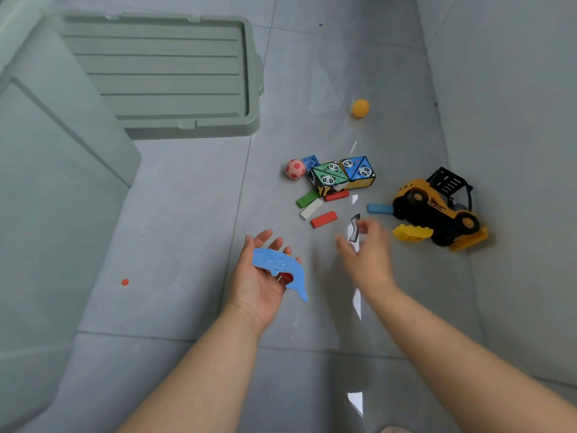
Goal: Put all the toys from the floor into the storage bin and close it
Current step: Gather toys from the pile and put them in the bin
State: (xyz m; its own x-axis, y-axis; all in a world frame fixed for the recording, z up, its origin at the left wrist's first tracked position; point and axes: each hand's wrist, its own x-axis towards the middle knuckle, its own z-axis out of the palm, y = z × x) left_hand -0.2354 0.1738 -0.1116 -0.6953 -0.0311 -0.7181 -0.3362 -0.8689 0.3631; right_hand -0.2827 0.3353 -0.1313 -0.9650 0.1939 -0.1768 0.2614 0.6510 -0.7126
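My left hand [260,278] lies palm up with a flat blue whale toy [281,264] resting across its straight fingers; a small red piece [284,276] shows beneath it. My right hand [367,254], blurred with fingers loosely spread, hovers just over a small grey and white piece [354,228] and holds nothing. Ahead on the floor lie a pink ball [295,169], two panda cubes [342,174], green [307,198], white [311,208], red [324,219] and blue [379,208] blocks, a yellow loader truck [437,210] and an orange ball [360,107]. The pale green storage bin [62,145] stands at the left.
The bin's lid [162,73] lies flat on the grey tile floor at the back left. A yellow brick [412,232] sits by the truck's bucket. A small red dot [125,282] lies on the floor near the bin. A wall rises along the right.
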